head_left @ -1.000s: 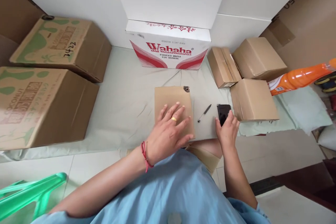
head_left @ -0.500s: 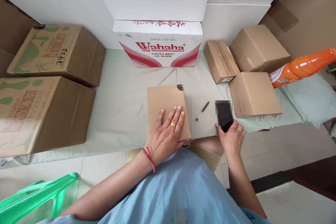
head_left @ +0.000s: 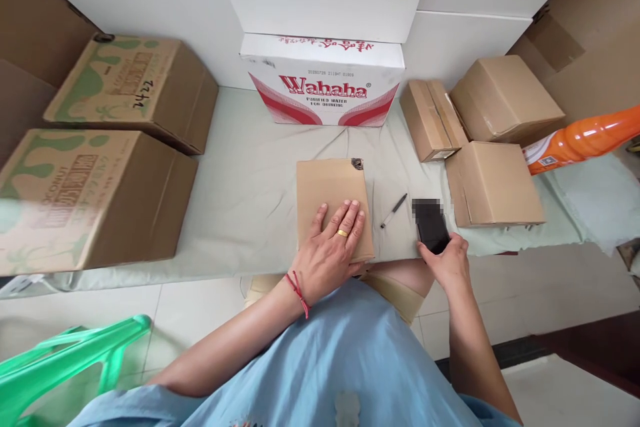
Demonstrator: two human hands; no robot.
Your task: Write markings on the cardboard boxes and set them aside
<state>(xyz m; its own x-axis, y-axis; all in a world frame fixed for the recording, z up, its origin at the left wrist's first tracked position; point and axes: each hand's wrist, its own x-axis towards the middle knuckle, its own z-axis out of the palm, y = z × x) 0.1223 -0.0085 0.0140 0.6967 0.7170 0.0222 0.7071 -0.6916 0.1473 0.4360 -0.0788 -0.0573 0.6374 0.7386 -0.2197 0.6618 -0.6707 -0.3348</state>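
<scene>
My left hand point(head_left: 336, 238) lies flat with fingers spread on a small brown cardboard box point(head_left: 327, 180), which sits near the table's front edge. The box has a dark mark at its far right corner. On the right, my right hand point(head_left: 450, 261) grips the near end of a black phone point(head_left: 433, 232), thumb on its left side and fingers at its right. The phone's far end is blurred out by pixelation. Between box and phone lies a pen point(head_left: 394, 211) with a dark cap and clear barrel.
Two printed coconut cartons point(head_left: 150, 97) stand at the left. A white-and-red Wahaha water carton point(head_left: 325, 90) is at the back. Several brown boxes point(head_left: 495, 183) and an orange bottle point(head_left: 585, 141) occupy the right side. A green plastic stool point(head_left: 117, 340) is on the floor at lower left.
The camera view has turned slightly left, so most things appear further right. Both hands keep the same places on the box and the phone.
</scene>
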